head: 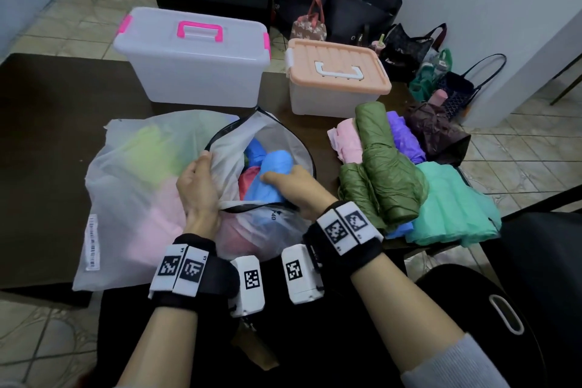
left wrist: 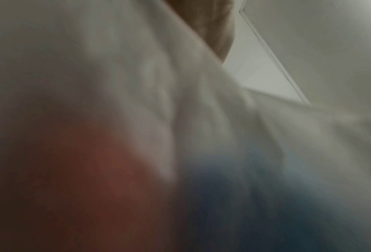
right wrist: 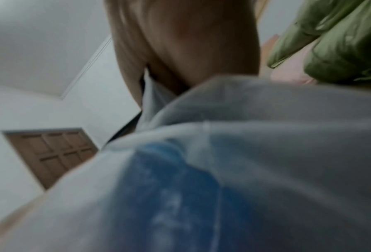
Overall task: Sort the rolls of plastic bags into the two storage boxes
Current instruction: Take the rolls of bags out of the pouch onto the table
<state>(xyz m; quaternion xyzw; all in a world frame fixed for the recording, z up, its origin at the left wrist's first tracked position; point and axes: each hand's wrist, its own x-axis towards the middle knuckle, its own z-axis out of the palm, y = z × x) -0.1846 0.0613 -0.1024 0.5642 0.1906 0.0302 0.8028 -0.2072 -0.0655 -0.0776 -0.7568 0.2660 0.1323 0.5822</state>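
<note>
On the table [head: 47, 135], a zip bag [head: 135, 186] lies at the near left, with rolls of plastic bags [head: 267, 176] inside its open mouth. To its right sits a pile of rolls [head: 387, 173]. Behind the zip bag stands the larger storage box [head: 195, 72], and to that box's right the smaller storage box [head: 337, 85], behind the pile. Handbags [head: 346, 3] sit on the floor beyond the table.

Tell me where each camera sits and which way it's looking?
Head: worn on the head, looking forward and down at the table; shows both forearms, left hand gripping the white bag, right hand gripping a blue roll.
Left wrist: on the left wrist, pressed against the bag, blurred; a bit of hand at top.
Right wrist: on the right wrist, looking up along the hand; green rolls top right.
Shared: the blue roll appears in head and right wrist views.
</note>
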